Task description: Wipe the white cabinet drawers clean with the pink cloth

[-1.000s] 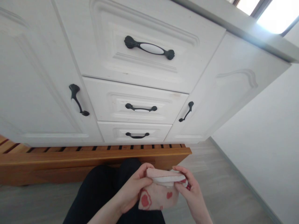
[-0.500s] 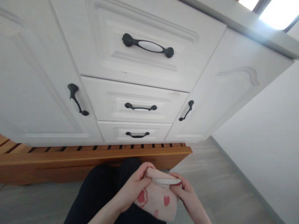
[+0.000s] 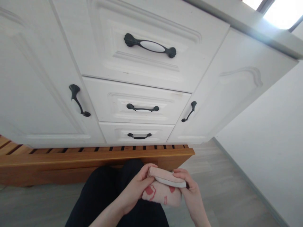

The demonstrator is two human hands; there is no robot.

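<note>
A small pink towel (image 3: 161, 191) with red heart shapes is folded between my hands, above my lap. Its pale, stitched edge lies across the top of the fold. My left hand (image 3: 138, 186) pinches the towel's left end, thumb in front and fingers behind. At the other end, my right hand (image 3: 191, 185) grips the corner by the hem, its fingers curled over the top. Part of the towel's back is hidden from view.
Ahead stands a white cabinet (image 3: 144, 85) with closed drawers, doors and dark handles. It rests on a slatted wooden platform (image 3: 94, 156) whose front edge is close to my knees (image 3: 101, 189). A white wall (image 3: 267, 126) rises on the right, above grey flooring (image 3: 227, 186).
The hanging lower part of the towel has been folded up, so the bundle is shorter. My right hand has moved slightly up and over the hem; my left hand stays nearly in place.
</note>
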